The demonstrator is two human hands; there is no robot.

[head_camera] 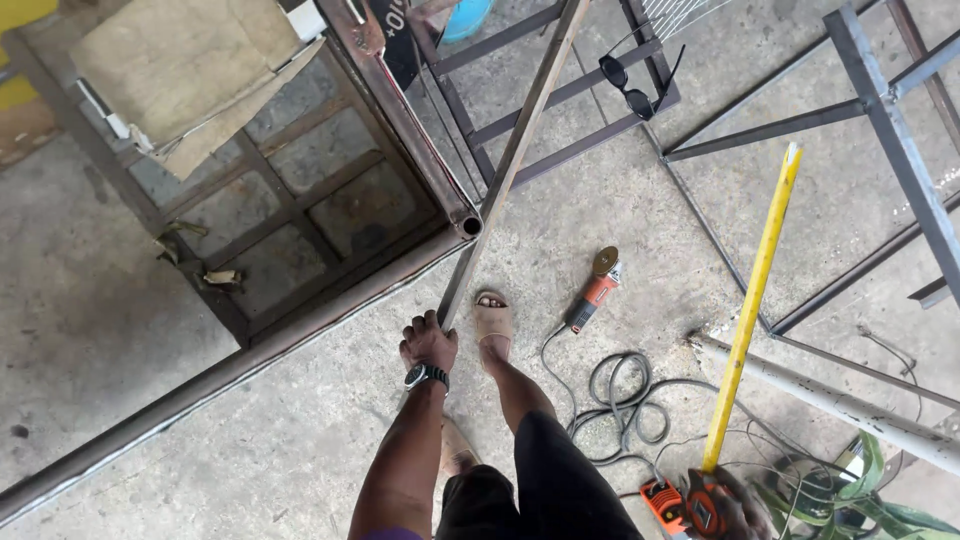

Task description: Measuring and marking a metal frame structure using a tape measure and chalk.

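Concrete workshop floor point(120, 330), grey and stained, carries all the work. At far left, a welded steel frame point(290, 200) with cross bars lies flat, folded cardboard point(180, 70) resting on its upper corner.

Left hand point(428, 342), wearing a wristwatch point(426, 377), is closed around the lower end of a long steel bar point(510, 160). The bar slants up and to the right from that hand, crossing the round tube end point(470, 226) at the frame's corner. Judged by its look, the bar is rigid, fairly heavy for its length and rough with rust; an end grip leaves the far end free to swing, so a hold nearer the middle would balance it better.

Just right of the foot lies an orange angle grinder point(594, 292), its cable point(620, 395) coiled beside it. Sunglasses point(632, 82) sit on a second frame above.

At lower right, the right hand point(735, 505) appears closed on a tape measure case point(690, 505), its yellow blade point(752, 310) extended upward; the grip is partly hidden.
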